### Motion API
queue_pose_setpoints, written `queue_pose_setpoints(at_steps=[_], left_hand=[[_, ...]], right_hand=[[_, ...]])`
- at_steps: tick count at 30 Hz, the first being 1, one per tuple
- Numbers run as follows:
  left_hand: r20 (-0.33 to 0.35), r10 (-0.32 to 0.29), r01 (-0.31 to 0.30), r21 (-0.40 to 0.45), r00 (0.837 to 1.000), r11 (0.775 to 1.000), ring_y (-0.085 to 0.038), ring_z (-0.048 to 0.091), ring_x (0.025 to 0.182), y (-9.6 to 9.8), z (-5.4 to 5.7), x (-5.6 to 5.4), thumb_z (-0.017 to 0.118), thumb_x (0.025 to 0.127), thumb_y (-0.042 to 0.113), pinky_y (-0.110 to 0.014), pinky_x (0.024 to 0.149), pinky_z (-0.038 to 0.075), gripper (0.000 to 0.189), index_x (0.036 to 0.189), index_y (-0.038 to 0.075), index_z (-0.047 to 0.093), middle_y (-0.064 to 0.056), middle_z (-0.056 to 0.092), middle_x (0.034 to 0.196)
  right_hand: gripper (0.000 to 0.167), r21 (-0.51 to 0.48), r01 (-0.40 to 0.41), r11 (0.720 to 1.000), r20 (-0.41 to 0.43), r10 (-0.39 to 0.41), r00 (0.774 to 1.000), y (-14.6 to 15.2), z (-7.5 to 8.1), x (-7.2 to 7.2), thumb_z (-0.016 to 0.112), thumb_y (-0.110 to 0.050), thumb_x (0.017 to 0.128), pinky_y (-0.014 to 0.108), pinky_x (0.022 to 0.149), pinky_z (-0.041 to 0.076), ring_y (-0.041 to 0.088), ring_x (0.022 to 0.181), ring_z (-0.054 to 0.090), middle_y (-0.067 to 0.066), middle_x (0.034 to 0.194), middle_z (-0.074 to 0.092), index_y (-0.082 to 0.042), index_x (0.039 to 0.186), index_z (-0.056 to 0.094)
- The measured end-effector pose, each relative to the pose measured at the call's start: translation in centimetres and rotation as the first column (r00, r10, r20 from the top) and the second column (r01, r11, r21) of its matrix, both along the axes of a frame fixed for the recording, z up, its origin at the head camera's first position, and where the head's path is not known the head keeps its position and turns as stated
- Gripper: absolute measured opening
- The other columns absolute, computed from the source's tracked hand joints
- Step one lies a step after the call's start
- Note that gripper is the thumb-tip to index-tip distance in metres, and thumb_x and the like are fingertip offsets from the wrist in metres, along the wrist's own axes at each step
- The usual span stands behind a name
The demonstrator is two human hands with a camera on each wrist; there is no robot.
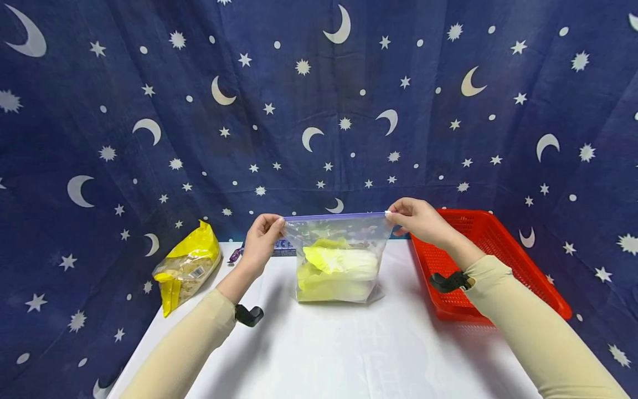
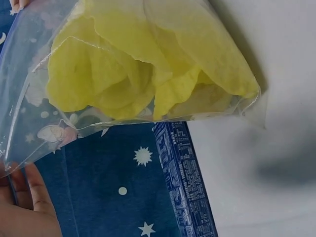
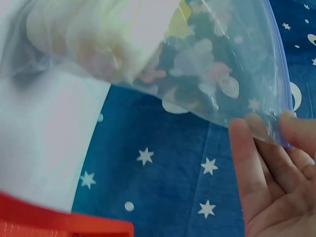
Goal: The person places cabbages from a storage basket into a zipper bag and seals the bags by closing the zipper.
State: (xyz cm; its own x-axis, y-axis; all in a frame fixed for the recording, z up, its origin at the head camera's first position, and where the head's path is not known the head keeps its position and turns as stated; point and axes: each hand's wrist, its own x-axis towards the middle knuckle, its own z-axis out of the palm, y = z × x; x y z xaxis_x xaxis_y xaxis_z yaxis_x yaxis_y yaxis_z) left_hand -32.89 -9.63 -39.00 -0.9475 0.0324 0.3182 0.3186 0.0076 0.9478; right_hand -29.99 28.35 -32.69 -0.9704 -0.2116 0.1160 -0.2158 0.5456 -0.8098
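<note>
A clear zip bag [image 1: 364, 235] with a purple seal strip along its top is held up by both hands. Inside it lie pale yellow-green cabbage leaves [image 1: 339, 271] with white stems, also seen in the left wrist view as crinkled yellow leaves [image 2: 108, 69]. At the bag's top left corner my left hand [image 1: 261, 241] pinches the edge. The opposite top corner, by a small white piece on the strip, is pinched between the thumb and fingers of my right hand [image 1: 418, 221]. The bag's lower edge hangs at the white table; contact cannot be told.
A red plastic basket [image 1: 528, 260] stands at the right, below the right forearm. On the left sits a yellow and clear food packet [image 1: 191, 271]. A blue printed box [image 2: 185, 182] lies at the table's back edge, partly behind the bag. A starry curtain [image 1: 319, 83] hangs behind.
</note>
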Motion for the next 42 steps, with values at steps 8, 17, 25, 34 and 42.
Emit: queue_pose_setpoints(at_steps=[8, 17, 25, 34, 42], left_hand=[[-0.003, 0.037, -0.037, 0.018, 0.999, 0.999, -0.014, 0.062, 0.096, -0.4, 0.9, -1.2, 0.060, 0.105, 0.019, -0.031, 0.095, 0.056, 0.023, 0.118, 0.000, 0.058, -0.005, 0.061, 0.105], [-0.068, 0.023, -0.025, -0.033, 0.997, 0.999, -0.016, 0.062, 0.104, -3.3, 0.4, -0.7, 0.060, 0.105, 0.021, -0.032, 0.101, 0.052, 0.031, 0.123, -0.004, 0.057, -0.014, 0.063, 0.113], [-0.022, -0.045, 0.041, -0.178, 0.999, 0.983, -0.018, 0.063, 0.105, -6.2, -1.4, 2.1, 0.061, 0.105, 0.024, -0.027, 0.098, 0.052, 0.032, 0.120, -0.004, 0.059, -0.012, 0.064, 0.111], [0.103, -0.231, 0.253, -0.416, 0.967, 0.873, -0.026, 0.060, 0.096, -8.7, -2.7, 5.5, 0.065, 0.102, 0.029, -0.030, 0.080, 0.054, 0.021, 0.112, 0.011, 0.068, -0.008, 0.067, 0.107], [0.254, -0.378, 0.455, -0.452, 0.890, 0.767, -0.029, 0.063, 0.097, -9.2, -4.9, 7.3, 0.065, 0.102, 0.027, -0.029, 0.082, 0.055, 0.017, 0.109, 0.012, 0.069, -0.006, 0.070, 0.105]], right_hand=[[0.026, -0.127, 0.063, 0.990, -0.081, -0.074, 0.994, -2.0, -0.7, -1.4, 0.064, -0.017, 0.103, 0.036, 0.086, 0.061, 0.031, 0.098, 0.071, 0.022, 0.105, 0.070, 0.006, 0.115, 0.059], [0.026, -0.034, 0.051, 0.998, -0.123, -0.055, 0.991, -3.6, -1.7, -0.2, 0.066, -0.027, 0.102, 0.048, 0.097, 0.056, 0.027, 0.106, 0.070, 0.013, 0.116, 0.070, -0.006, 0.116, 0.061], [0.022, 0.031, 0.009, 0.999, -0.165, -0.004, 0.986, -4.0, -3.0, 2.6, 0.071, -0.031, 0.098, 0.042, 0.088, 0.057, 0.023, 0.100, 0.067, 0.005, 0.110, 0.069, -0.013, 0.110, 0.066], [0.007, 0.070, -0.127, 0.989, -0.097, 0.133, 0.986, -3.2, -6.0, 7.2, 0.074, -0.017, 0.094, 0.026, 0.083, 0.059, 0.016, 0.099, 0.068, -0.003, 0.101, 0.070, -0.016, 0.099, 0.069], [0.015, 0.111, -0.248, 0.962, -0.087, 0.258, 0.962, -3.5, -10.0, 9.8, 0.071, -0.009, 0.093, 0.029, 0.086, 0.060, 0.011, 0.097, 0.068, -0.009, 0.096, 0.070, -0.023, 0.094, 0.067]])
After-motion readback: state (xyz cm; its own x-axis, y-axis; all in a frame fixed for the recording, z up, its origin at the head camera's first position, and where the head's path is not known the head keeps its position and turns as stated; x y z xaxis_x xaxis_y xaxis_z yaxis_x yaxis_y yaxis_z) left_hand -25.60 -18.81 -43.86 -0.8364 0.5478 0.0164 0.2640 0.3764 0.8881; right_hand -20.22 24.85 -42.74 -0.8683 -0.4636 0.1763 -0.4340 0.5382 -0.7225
